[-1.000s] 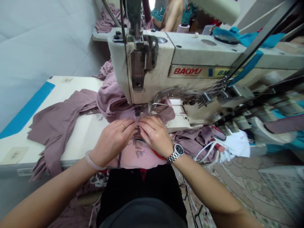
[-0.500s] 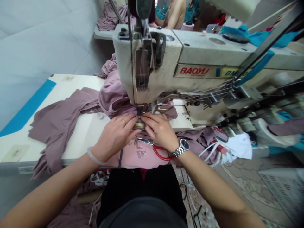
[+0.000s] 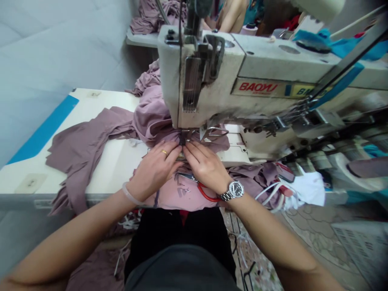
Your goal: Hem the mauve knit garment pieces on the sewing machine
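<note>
Both hands are at the needle end of a white sewing machine (image 3: 206, 93). My left hand (image 3: 159, 165) has its fingers bent down on gathered mauve fabric (image 3: 153, 117), just in front of the presser foot (image 3: 183, 136). Close beside it on the right, my right hand (image 3: 206, 163) pinches the same work, fingertips almost meeting the left ones. The fabric edge under the fingertips is mostly hidden. Scissors with red handles (image 3: 208, 195) lie below my right hand on a pink cloth pad (image 3: 169, 200), partly covered by the hand.
A mauve fabric length (image 3: 75, 149) drapes over the table's left front edge. Right of my hands lie more mauve cloth (image 3: 254, 182) and a white mask-like cloth (image 3: 311, 188). Thread cones (image 3: 339, 165) stand at right. Behind the machine, another person's arm (image 3: 233, 16) shows.
The view has shifted slightly, so the machine and table appear farther right. Both hands stay at the presser foot on the fabric, with only slight finger movement.
</note>
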`<action>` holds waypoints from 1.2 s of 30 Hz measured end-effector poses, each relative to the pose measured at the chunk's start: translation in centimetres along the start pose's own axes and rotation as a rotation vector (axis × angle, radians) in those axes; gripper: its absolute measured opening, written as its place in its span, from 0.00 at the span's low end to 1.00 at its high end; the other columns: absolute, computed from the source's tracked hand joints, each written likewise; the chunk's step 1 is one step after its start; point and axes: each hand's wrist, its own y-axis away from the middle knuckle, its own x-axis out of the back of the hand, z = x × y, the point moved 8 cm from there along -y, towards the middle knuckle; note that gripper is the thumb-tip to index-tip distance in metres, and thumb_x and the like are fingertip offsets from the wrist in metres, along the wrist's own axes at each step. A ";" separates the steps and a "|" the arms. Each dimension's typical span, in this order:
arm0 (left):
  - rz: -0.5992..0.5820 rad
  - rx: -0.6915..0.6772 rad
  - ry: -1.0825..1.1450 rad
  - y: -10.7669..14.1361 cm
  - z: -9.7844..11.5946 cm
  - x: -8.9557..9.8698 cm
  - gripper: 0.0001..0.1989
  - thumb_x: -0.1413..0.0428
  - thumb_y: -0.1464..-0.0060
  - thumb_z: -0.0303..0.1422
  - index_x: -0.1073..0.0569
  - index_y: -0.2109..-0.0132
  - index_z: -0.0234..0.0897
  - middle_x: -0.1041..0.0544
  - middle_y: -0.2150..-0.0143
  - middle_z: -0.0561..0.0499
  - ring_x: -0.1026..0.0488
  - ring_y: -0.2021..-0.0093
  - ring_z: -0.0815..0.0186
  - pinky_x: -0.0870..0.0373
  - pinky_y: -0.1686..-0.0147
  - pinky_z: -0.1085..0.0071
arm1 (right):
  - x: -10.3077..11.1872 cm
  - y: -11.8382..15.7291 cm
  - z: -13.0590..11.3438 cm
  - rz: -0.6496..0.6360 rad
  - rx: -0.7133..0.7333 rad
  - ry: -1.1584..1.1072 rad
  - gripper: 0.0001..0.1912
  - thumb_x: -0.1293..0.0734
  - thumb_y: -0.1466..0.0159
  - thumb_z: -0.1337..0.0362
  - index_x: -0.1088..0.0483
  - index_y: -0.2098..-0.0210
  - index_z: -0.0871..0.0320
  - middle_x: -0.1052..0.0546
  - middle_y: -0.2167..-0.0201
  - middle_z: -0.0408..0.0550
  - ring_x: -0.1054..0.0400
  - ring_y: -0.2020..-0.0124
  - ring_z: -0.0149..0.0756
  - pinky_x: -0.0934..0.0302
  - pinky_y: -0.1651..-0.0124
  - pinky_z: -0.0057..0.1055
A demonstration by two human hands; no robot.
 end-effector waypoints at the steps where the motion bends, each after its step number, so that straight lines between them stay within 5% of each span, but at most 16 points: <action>1: 0.017 -0.008 0.049 0.8 0.6 0.5 0.16 0.46 0.38 0.31 0.29 0.46 0.29 0.27 0.47 0.37 0.30 0.45 0.56 0.31 0.44 0.57 | 0.2 0.6 0.0 0.009 -0.003 -0.003 0.19 0.42 0.33 0.74 0.33 0.44 0.69 0.29 0.44 0.65 0.38 0.40 0.47 0.36 0.43 0.45; 3: -0.024 -0.050 0.232 3.6 2.6 0.8 0.09 0.47 0.39 0.28 0.27 0.52 0.33 0.25 0.53 0.42 0.28 0.51 0.60 0.30 0.49 0.63 | 1.0 2.4 0.0 0.045 -0.033 -0.011 0.20 0.41 0.34 0.74 0.33 0.43 0.66 0.29 0.43 0.63 0.40 0.38 0.49 0.37 0.42 0.49; 5: -0.254 -0.054 0.542 7.6 5.4 -0.7 0.06 0.48 0.38 0.29 0.26 0.59 0.35 0.24 0.61 0.46 0.27 0.59 0.66 0.30 0.56 0.71 | 2.0 4.8 -0.2 0.108 -0.078 -0.038 0.23 0.38 0.36 0.74 0.34 0.42 0.62 0.28 0.45 0.61 0.39 0.39 0.50 0.37 0.44 0.51; 7: -0.586 0.082 0.944 12.9 8.6 -3.7 0.09 0.50 0.36 0.33 0.26 0.58 0.37 0.24 0.62 0.48 0.26 0.61 0.70 0.31 0.60 0.77 | 2.4 7.6 -0.3 0.126 -0.135 -0.088 0.25 0.36 0.38 0.74 0.35 0.41 0.60 0.26 0.47 0.59 0.36 0.42 0.50 0.36 0.46 0.52; 9: -0.709 0.285 1.266 17.2 11.1 -5.9 0.12 0.50 0.35 0.39 0.26 0.57 0.37 0.23 0.57 0.46 0.26 0.56 0.67 0.31 0.56 0.75 | 2.1 10.0 -0.8 0.084 -0.165 -0.165 0.26 0.35 0.39 0.75 0.35 0.41 0.59 0.25 0.49 0.57 0.34 0.44 0.49 0.35 0.46 0.52; 12: -0.648 0.521 1.475 20.9 13.3 -8.3 0.20 0.50 0.38 0.48 0.33 0.68 0.35 0.23 0.61 0.45 0.26 0.60 0.65 0.32 0.58 0.71 | 1.3 12.4 -1.8 0.033 -0.184 -0.243 0.27 0.37 0.38 0.75 0.36 0.40 0.56 0.24 0.50 0.56 0.32 0.46 0.49 0.35 0.47 0.53; 16: -0.588 0.728 1.370 22.2 14.3 -9.4 0.28 0.51 0.41 0.54 0.44 0.76 0.35 0.39 0.78 0.54 0.43 0.76 0.73 0.45 0.74 0.75 | 0.6 13.6 -2.8 0.015 -0.193 -0.351 0.27 0.37 0.38 0.75 0.36 0.40 0.54 0.24 0.51 0.55 0.31 0.48 0.47 0.34 0.47 0.52; 21: -0.494 0.627 1.300 21.1 16.5 -7.7 0.23 0.55 0.36 0.50 0.32 0.67 0.34 0.28 0.66 0.50 0.33 0.65 0.70 0.40 0.59 0.72 | -0.4 13.5 -4.3 -0.026 -0.116 -0.456 0.26 0.37 0.37 0.75 0.35 0.40 0.55 0.25 0.51 0.55 0.32 0.48 0.47 0.36 0.47 0.51; 26: -0.359 0.755 1.254 22.7 17.8 -7.1 0.28 0.54 0.37 0.52 0.41 0.76 0.34 0.39 0.79 0.53 0.42 0.75 0.71 0.46 0.71 0.72 | -1.3 12.9 -5.3 -0.038 -0.013 -0.491 0.23 0.36 0.37 0.76 0.34 0.43 0.58 0.25 0.52 0.54 0.33 0.48 0.45 0.39 0.46 0.48; 32: -0.288 0.699 1.332 22.5 18.1 -6.0 0.25 0.58 0.36 0.52 0.31 0.65 0.36 0.24 0.63 0.47 0.30 0.61 0.67 0.38 0.55 0.70 | -2.6 11.9 -6.2 -0.041 0.045 -0.450 0.21 0.34 0.39 0.76 0.32 0.46 0.60 0.25 0.56 0.55 0.33 0.50 0.46 0.38 0.47 0.47; 36: -0.273 0.692 1.415 23.1 17.6 -5.7 0.27 0.52 0.40 0.55 0.36 0.74 0.35 0.31 0.75 0.51 0.35 0.72 0.71 0.39 0.66 0.72 | -2.9 11.1 -6.8 -0.037 0.030 -0.365 0.19 0.33 0.38 0.74 0.31 0.48 0.61 0.26 0.58 0.55 0.33 0.55 0.45 0.37 0.49 0.46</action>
